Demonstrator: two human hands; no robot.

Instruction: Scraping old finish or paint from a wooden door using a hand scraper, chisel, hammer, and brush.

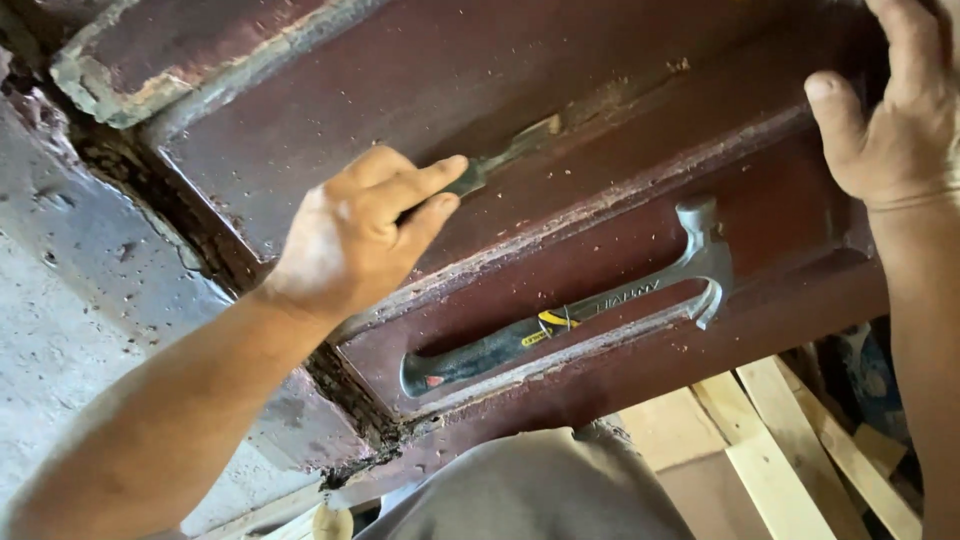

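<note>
My left hand (pixel 355 235) grips the dark handle of a chisel (pixel 510 152), whose blade tip is set into a groove of a dark red wooden door frame (pixel 420 80). Small wood chips lie around the blade. My right hand (pixel 900 110) rests flat on the frame's upper right part, fingers spread, thumb pointing left. A steel claw hammer (pixel 590 315) with a black and yellow grip lies loose in a lower recess of the frame, head to the right.
A rough grey concrete wall (pixel 70 280) meets the frame on the left, with crumbled mortar along the joint. Pale timber planks (pixel 770 450) lie on the floor at lower right. My grey shirt (pixel 530 490) fills the bottom centre.
</note>
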